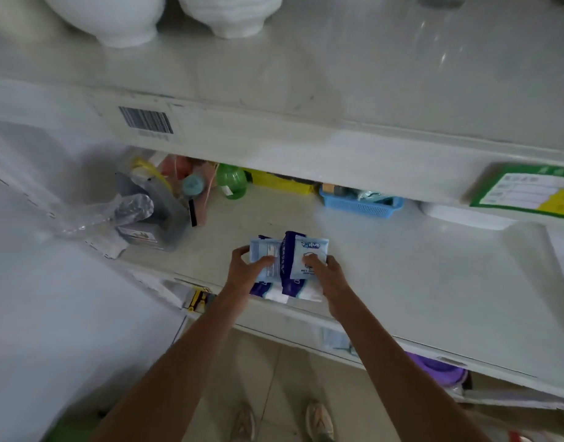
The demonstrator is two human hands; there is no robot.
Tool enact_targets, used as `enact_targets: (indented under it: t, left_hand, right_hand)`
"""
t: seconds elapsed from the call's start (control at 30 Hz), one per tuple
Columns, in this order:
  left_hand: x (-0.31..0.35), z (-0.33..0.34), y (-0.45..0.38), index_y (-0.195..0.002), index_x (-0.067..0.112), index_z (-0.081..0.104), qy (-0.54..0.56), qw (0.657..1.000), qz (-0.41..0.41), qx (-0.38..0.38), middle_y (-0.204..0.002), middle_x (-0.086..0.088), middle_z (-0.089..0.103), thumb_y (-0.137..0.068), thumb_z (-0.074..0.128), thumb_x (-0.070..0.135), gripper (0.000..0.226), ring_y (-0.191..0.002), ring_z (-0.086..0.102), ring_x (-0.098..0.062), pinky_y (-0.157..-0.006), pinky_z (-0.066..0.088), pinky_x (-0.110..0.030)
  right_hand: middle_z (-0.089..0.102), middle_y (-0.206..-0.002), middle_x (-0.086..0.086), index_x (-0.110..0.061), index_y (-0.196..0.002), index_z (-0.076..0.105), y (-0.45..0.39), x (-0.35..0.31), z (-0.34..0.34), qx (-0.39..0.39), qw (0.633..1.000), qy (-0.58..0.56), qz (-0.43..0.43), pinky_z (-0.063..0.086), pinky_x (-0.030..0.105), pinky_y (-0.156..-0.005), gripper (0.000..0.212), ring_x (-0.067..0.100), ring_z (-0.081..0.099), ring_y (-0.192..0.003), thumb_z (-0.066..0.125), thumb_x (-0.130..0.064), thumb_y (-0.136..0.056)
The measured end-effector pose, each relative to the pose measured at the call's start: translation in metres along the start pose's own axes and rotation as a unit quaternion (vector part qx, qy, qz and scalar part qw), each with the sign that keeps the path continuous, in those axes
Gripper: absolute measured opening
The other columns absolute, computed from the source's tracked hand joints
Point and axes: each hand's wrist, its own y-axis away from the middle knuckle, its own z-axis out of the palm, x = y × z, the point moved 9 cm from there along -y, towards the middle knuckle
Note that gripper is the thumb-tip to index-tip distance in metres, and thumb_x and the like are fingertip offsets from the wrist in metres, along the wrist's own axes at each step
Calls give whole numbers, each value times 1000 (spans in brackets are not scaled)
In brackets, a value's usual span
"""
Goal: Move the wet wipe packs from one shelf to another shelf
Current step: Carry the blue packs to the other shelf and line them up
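Several wet wipe packs lie bunched near the front edge of the middle shelf (401, 282). A light blue pack (261, 253) is on the left, a light blue pack with a printed logo (309, 250) on the right, and a dark blue and white pack (288, 282) stands between and under them. My left hand (247, 266) grips the left pack, fingers curled over its edge. My right hand (328, 275) holds the right pack, thumb on its face. Both forearms reach in from below.
The upper shelf (338, 74) carries two white vases (121, 20) and a barcode label (146, 121) on its front lip. At the back of the middle shelf are a grey pouch (153, 218), a green bottle (231, 181) and a blue basket (360, 204). A purple item (436, 371) lies on the shelf below.
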Motion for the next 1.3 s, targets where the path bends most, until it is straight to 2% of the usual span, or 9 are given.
enact_targets:
  t: [0.1, 0.2, 0.37, 0.53, 0.73, 0.87, 1.0, 1.13, 1.3]
  left_hand:
    - [14, -13, -37, -138, 12, 47, -22, 1000, 11, -15, -125, -9, 62, -73, 90, 26, 79, -105, 66, -26, -93, 57, -40]
    - [22, -22, -66, -132, 7, 55, -36, 999, 13, -38, -120, -13, 67, -71, 90, 31, 74, -97, 71, -27, -78, 61, -36]
    - [28, -36, -78, -95, 17, 58, -50, 998, 20, -34, -90, -3, 67, -85, 80, 17, 24, -74, 66, -14, -62, 54, -26]
    - [32, -35, -75, -115, 8, 63, -123, 990, 64, -15, -108, -10, 73, -78, 76, 42, 52, -96, 73, -29, -84, 60, -41]
    - [49, -39, -51, -105, 7, 73, -213, 968, 128, 21, -99, -10, 76, -90, 68, 46, 42, -87, 72, -27, -70, 47, -28]
    - [54, -60, -57, -94, 12, 72, -244, 954, 154, 82, -90, -9, 75, -75, 63, 65, 57, -81, 72, -29, -70, 60, -40]
    - [61, -65, -57, -108, 5, 71, -190, 969, 140, 72, -105, -15, 76, -88, 71, 42, 42, -94, 72, -34, -82, 57, -40]
    - [68, -72, -63, -112, 8, 69, -129, 983, 127, 37, -109, -17, 74, -91, 67, 35, 34, -97, 72, -34, -87, 60, -47]
    - [89, -79, -60, -112, 12, 64, -83, 990, 114, -15, -105, -14, 68, -94, 61, 21, 20, -82, 64, -22, -62, 52, -30]
  right_hand:
    - [74, -83, 5, -17, -90, 65, -15, -10, 16, 29, 1000, -8, 6, 56, 27, -61, 9, 20, 69, -71, 63, -9, -94]
    - [72, -87, 7, -18, -90, 62, -30, -16, 22, 65, 998, 7, 4, 57, 32, -70, 7, 20, 68, -74, 64, -12, -93]
    - [75, -90, 5, -21, -91, 67, -35, -6, 21, 116, 992, 45, 0, 61, 40, -78, 6, 24, 72, -82, 62, -18, -90]
    - [77, -99, 14, -14, -95, 71, -34, 2, 29, 171, 983, 66, -3, 61, 48, -84, 19, 36, 73, -100, 64, -28, -83]
    - [43, -110, 10, -16, -119, 64, -26, -7, 34, 218, 943, 251, -27, 50, 38, -93, 41, 30, 45, -109, 58, -42, -88]
    - [46, -112, 9, -19, -106, 61, -35, 11, 8, 230, 953, 193, -34, 60, 45, -89, 40, 31, 60, -100, 63, -48, -78]
    - [73, -104, 14, -14, -106, 65, -28, 7, 1, 223, 971, 69, -56, 65, 41, -74, 28, 26, 73, -84, 69, -29, -82]
    - [74, -101, 21, -3, -107, 65, -16, -3, 1, 196, 979, 8, -54, 55, 36, -69, 29, 24, 66, -79, 64, -18, -83]
    - [68, -90, 8, -4, -115, 64, -3, -11, -10, 182, 983, -13, -27, 47, 28, -62, 24, 17, 60, -74, 58, -14, -94]
